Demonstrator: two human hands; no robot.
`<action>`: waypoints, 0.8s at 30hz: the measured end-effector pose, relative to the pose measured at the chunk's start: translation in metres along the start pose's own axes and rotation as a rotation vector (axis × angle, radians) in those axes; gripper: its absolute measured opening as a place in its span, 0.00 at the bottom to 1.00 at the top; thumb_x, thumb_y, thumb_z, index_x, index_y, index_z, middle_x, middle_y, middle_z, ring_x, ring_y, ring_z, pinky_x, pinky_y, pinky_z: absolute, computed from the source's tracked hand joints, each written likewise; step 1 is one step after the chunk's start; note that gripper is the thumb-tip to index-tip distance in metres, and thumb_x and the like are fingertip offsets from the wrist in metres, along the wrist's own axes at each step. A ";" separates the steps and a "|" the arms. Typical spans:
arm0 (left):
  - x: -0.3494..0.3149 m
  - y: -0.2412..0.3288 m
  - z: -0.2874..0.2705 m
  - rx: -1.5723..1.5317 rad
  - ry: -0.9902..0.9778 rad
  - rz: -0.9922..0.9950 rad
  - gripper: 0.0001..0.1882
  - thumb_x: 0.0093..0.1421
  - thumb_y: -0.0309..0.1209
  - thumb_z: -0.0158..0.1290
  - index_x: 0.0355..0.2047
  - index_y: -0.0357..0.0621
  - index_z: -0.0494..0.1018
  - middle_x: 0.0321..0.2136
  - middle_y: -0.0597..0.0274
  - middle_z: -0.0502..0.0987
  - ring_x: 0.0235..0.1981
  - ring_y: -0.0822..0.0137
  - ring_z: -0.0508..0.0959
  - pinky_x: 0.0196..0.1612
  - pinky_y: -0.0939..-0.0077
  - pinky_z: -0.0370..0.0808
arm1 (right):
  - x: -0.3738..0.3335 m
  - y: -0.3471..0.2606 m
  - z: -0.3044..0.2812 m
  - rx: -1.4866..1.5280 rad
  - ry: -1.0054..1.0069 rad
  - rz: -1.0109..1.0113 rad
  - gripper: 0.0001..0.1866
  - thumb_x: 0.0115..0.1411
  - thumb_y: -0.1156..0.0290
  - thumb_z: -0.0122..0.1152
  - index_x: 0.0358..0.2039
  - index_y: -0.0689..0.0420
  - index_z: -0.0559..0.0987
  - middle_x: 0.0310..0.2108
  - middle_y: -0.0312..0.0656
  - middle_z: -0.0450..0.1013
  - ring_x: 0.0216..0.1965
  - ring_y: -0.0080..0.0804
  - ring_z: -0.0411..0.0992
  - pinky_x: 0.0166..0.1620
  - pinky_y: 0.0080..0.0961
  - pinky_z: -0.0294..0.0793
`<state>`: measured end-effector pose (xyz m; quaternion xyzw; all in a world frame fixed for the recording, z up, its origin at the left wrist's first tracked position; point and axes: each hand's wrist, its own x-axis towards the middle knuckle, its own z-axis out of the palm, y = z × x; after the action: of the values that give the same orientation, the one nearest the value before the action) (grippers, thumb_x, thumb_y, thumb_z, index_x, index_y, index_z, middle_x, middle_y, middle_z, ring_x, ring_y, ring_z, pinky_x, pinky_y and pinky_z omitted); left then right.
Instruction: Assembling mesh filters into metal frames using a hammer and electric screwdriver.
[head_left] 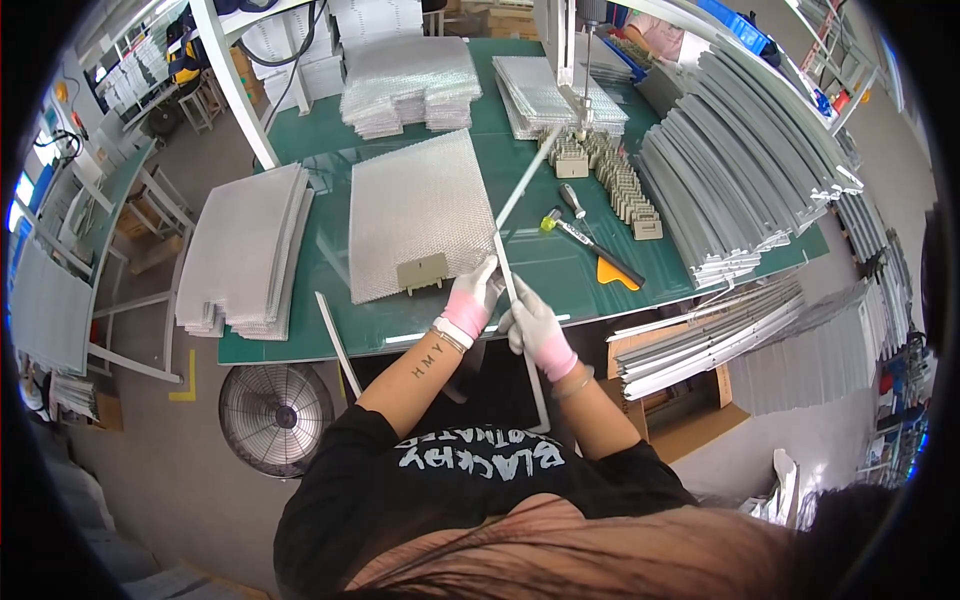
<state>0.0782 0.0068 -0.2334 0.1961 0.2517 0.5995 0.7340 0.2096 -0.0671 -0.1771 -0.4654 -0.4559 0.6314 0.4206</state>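
Both hands wear white gloves with pink cuffs. Just past the table's front edge, my left hand (474,296) and my right hand (537,325) are closed around a thin, pale metal strip (503,252). It bends near my fingers: one length slants up and away over the table, another runs down toward my lap. A similar strip length (337,340) juts over the table edge left of my left forearm; whether it joins the held one is hidden. Beside my left hand lies a silvery mesh panel (420,205), with a beige slotted bracket (422,270) at its near edge.
On the green table (325,215) are stacked mesh panels (245,240), a row of beige brackets (620,185), a screwdriver (572,200), a hammer (595,248) and an orange blade (617,273). Grey strips (735,160) are piled at right. A fan (277,418) stands below left.
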 end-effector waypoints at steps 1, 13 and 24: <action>-0.003 -0.001 -0.003 0.035 -0.022 -0.021 0.13 0.70 0.34 0.49 0.45 0.35 0.74 0.38 0.56 0.78 0.40 0.63 0.77 0.49 0.67 0.73 | 0.013 -0.006 -0.004 -0.037 -0.011 -0.009 0.27 0.72 0.69 0.40 0.70 0.55 0.56 0.24 0.39 0.71 0.12 0.18 0.61 0.16 0.16 0.65; -0.121 0.119 -0.043 1.417 0.312 0.719 0.19 0.67 0.32 0.47 0.54 0.34 0.71 0.52 0.48 0.75 0.55 0.53 0.74 0.58 0.64 0.70 | 0.089 -0.017 -0.033 0.095 -0.149 0.080 0.07 0.65 0.70 0.57 0.40 0.58 0.70 0.23 0.31 0.63 0.18 0.17 0.60 0.20 0.18 0.61; -0.120 0.189 -0.061 0.720 0.033 0.250 0.29 0.62 0.26 0.58 0.60 0.29 0.62 0.44 0.63 0.77 0.41 0.77 0.76 0.46 0.81 0.74 | 0.054 -0.030 -0.022 0.147 -0.163 0.010 0.08 0.67 0.73 0.52 0.44 0.58 0.67 0.25 0.32 0.60 0.19 0.18 0.57 0.22 0.19 0.58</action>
<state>-0.1244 -0.0728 -0.1542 0.4608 0.4321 0.5607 0.5353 0.2222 -0.0044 -0.1623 -0.3824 -0.4387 0.7011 0.4121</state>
